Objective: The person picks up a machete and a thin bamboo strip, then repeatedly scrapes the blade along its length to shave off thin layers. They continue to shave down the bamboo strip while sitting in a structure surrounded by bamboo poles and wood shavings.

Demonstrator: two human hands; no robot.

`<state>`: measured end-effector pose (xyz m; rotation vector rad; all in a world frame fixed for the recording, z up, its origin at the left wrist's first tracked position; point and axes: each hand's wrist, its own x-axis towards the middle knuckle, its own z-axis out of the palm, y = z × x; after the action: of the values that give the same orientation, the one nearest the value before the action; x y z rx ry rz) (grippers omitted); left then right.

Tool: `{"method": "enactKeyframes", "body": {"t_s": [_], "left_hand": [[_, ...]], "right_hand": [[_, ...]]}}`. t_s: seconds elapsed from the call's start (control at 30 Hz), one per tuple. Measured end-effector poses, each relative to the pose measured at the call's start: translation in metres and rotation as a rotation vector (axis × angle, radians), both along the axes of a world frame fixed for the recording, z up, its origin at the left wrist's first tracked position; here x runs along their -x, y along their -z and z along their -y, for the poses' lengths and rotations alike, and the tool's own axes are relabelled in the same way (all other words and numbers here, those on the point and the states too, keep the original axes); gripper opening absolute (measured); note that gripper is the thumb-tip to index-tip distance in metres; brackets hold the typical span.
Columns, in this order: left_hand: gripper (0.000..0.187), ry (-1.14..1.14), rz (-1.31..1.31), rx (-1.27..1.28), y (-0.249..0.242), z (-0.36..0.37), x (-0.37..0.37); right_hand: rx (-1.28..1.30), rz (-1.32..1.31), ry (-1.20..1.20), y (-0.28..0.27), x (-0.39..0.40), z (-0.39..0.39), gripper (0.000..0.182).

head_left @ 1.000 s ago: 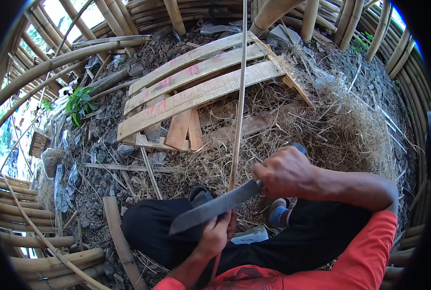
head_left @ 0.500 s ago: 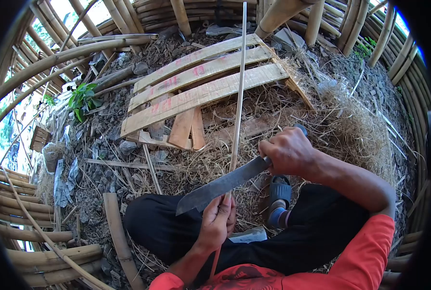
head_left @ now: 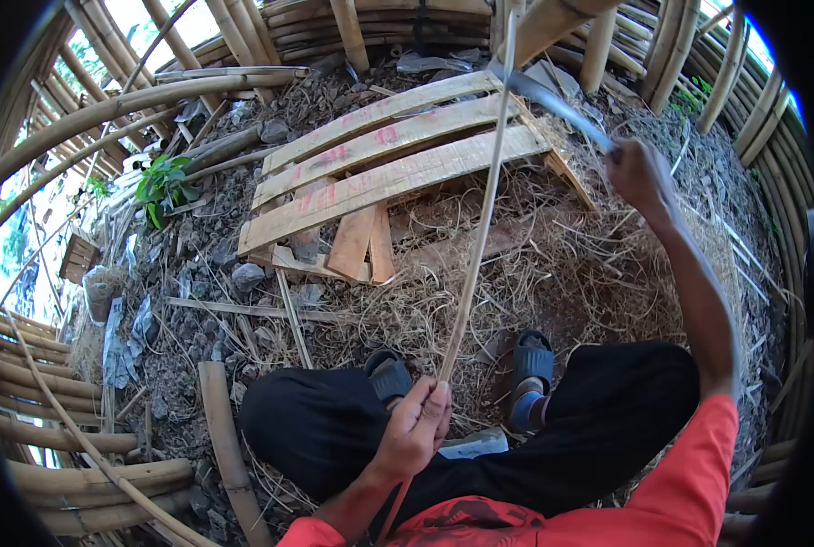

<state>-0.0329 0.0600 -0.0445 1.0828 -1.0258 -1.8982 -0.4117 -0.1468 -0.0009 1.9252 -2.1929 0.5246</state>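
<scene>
My left hand (head_left: 414, 430) is closed round the lower part of a long, thin bamboo strip (head_left: 476, 255), thumb pressed along it, in front of my lap. The strip slants away from me and up, over the ground and past a slatted wooden pallet (head_left: 398, 173). Out to the far right, my right hand (head_left: 642, 182) grips a machete (head_left: 566, 111) by its handle. Its blade is smeared by motion and points left, the tip end overlapping the strip near its far end in this view.
Curly bamboo shavings (head_left: 607, 273) cover the soil between my sandalled feet and the pallet. A split bamboo piece (head_left: 229, 447) lies left of my knee. Bamboo fencing (head_left: 42, 383) surrounds the spot, and a small green plant (head_left: 162, 187) grows at left.
My right hand has swept the machete forward and away, from just above my left hand to the strip's far end. The strip now leans more to the right; my left hand still grips it.
</scene>
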Motion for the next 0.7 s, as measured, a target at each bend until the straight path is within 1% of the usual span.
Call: {"method": "enactKeyframes", "body": {"t_s": [0.03,0.1,0.17,0.2,0.27,0.4,0.5,0.53,0.63,0.67,0.7], "left_hand": [[0.022,0.008,0.016,0.046,0.004,0.0,0.002],[0.023,-0.068,-0.007,0.063,0.006,0.007,0.009],[0.024,-0.092,-0.055,0.039,0.004,0.015,0.012],[0.027,-0.124,-0.026,0.049,0.007,0.014,0.012],[0.026,-0.123,-0.056,0.025,0.002,0.013,0.008],[0.031,-0.131,-0.118,0.003,-0.01,0.015,0.009],[0.033,-0.138,-0.116,-0.008,-0.014,0.018,0.008],[0.032,-0.149,-0.119,-0.013,-0.014,0.018,0.008],[0.031,-0.173,-0.115,-0.031,-0.011,0.019,0.003],[0.031,-0.176,-0.127,-0.032,-0.008,0.019,0.002],[0.03,-0.175,-0.145,-0.035,-0.006,0.019,0.004]], "right_hand": [[0.042,0.046,-0.007,0.007,0.0,-0.005,0.019],[0.117,0.134,-0.016,0.027,-0.002,-0.025,0.017],[-0.063,0.155,-0.136,0.012,-0.035,-0.041,0.013],[-0.068,0.158,-0.209,0.009,-0.047,-0.046,0.013],[-0.08,0.172,-0.355,0.008,-0.07,-0.053,0.014],[-0.199,0.177,-0.341,-0.002,-0.094,-0.059,0.017],[-0.382,0.395,-0.156,0.007,-0.077,-0.048,0.021],[-0.375,0.515,-0.168,0.015,-0.067,-0.044,0.022],[-0.238,0.656,-0.145,0.018,-0.062,-0.05,0.018],[-0.181,0.559,-0.197,0.021,-0.062,-0.051,0.008],[-0.109,0.468,-0.373,0.018,-0.065,-0.055,0.006]]}}
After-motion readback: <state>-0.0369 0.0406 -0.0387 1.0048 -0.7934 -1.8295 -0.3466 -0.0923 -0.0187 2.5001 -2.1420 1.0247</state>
